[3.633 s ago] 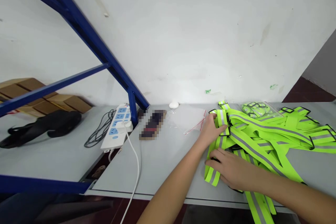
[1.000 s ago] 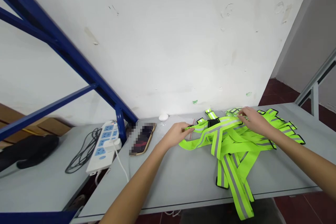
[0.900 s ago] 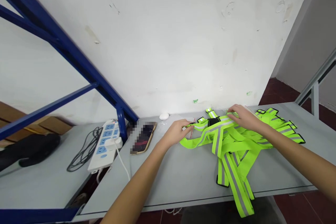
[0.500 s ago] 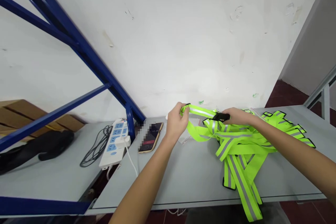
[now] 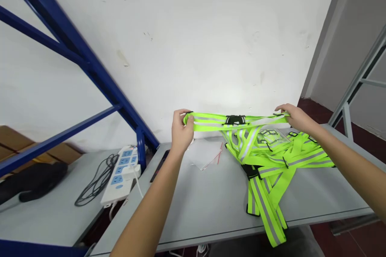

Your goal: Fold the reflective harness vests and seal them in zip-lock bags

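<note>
A neon green reflective strap [image 5: 208,122] is stretched level between my two hands, with a black buckle [image 5: 235,120] near its middle. My left hand [image 5: 182,130] is closed on the strap's left end. At the other end, my right hand [image 5: 294,117] pinches the band between thumb and fingers. More green straps with grey stripes [image 5: 267,209] lie in a heap on the grey table [image 5: 208,204], below and between the hands, some hanging over the front edge. A black piece [image 5: 251,171] sits among them.
Clear plastic bags [image 5: 205,152] lie behind my left forearm. A phone [image 5: 159,165] is partly hidden by that arm. Further left are a white power strip [image 5: 120,174], black cable [image 5: 98,180], blue frame [image 5: 102,80] and cardboard boxes [image 5: 18,140]. A white wall stands behind.
My hands have moved apart, the right one outward to the right, and the strap is now drawn out between them. The buckle has left my right hand. The view has shifted slightly right.
</note>
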`<control>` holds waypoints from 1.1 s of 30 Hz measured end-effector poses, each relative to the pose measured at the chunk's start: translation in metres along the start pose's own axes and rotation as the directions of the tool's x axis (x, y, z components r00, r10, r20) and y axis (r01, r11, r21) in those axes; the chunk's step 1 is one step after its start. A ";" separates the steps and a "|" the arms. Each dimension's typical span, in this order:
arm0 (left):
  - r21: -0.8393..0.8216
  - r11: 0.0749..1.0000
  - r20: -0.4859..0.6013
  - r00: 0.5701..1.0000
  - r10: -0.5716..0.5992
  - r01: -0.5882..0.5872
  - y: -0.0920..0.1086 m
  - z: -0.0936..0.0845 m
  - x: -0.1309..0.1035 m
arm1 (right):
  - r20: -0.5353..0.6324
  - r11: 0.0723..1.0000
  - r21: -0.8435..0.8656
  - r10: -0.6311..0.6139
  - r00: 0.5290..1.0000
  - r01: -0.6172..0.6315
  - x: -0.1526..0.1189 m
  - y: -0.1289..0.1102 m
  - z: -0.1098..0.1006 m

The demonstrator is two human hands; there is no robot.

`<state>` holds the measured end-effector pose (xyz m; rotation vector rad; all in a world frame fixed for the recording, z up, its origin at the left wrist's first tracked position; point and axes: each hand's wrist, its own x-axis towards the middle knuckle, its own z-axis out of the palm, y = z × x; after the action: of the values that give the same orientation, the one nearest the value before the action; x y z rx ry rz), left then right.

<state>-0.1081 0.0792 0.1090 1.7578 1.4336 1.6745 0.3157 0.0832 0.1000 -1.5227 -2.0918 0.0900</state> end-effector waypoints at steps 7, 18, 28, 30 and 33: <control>-0.246 0.843 0.455 0.825 -0.335 0.478 -0.003 -0.012 0.005 | 0.233 0.977 0.180 -0.153 0.960 0.112 -0.029 0.005 0.012; 0.212 0.956 0.695 0.657 -0.292 0.201 -0.032 -0.031 -0.034 | 0.252 0.998 0.057 -0.023 0.967 0.009 -0.068 0.011 0.054; 0.399 0.808 0.826 0.553 -0.111 -0.434 -0.001 0.044 -0.088 | 0.418 0.959 0.282 -0.146 0.897 0.025 -0.101 0.001 0.063; 0.285 0.828 0.831 0.555 0.037 -0.482 0.022 0.074 -0.089 | 0.405 0.917 0.396 -0.122 0.906 -0.054 -0.097 -0.006 0.063; 0.170 0.847 0.816 0.553 0.165 -0.503 0.042 0.118 -0.084 | 0.366 0.893 0.431 -0.045 0.929 -0.127 -0.084 -0.016 0.072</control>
<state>0.0299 0.0387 0.0637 2.6610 1.0456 0.5005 0.2864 0.0210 0.0117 -1.3325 -2.1107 0.8801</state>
